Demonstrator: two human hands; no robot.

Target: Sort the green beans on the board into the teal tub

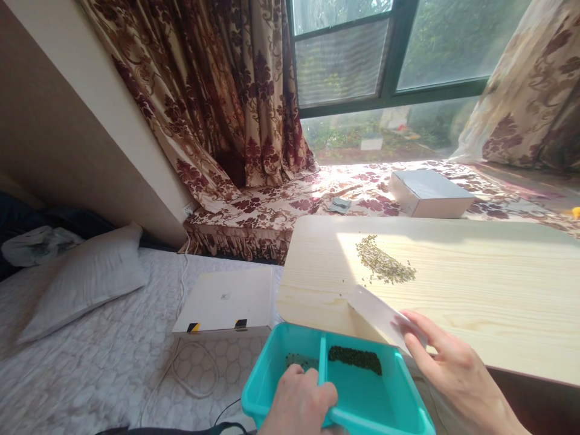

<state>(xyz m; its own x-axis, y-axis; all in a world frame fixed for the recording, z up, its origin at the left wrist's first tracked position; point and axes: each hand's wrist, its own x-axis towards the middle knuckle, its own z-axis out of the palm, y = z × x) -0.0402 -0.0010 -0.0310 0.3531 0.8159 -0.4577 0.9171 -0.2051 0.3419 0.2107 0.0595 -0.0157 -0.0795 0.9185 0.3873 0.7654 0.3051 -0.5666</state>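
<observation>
In my right hand [446, 362] is a thin white flat plate [380, 317], pinched at its near end and tilted on edge at the near side of the wooden table [475, 290]. Beyond it, a patch of small green-brown grains [385, 263] lies spread on the tabletop, with a few strays closer to the plate. Below the table edge is a teal two-compartment bin [362, 393]. My left hand [299, 399] grips it at the near rim by the divider, fingertips partly hidden. Dark green grains [356, 357] lie along the far side of the right compartment; a few [301, 361] show in the left one.
A white box [226, 299] and a looped white cable [194, 386] rest on the quilted bed left of the bin. Another box [430, 190] and a small grey item [339, 205] sit on the cloth-covered window ledge. A pillow [90, 275] lies at far left.
</observation>
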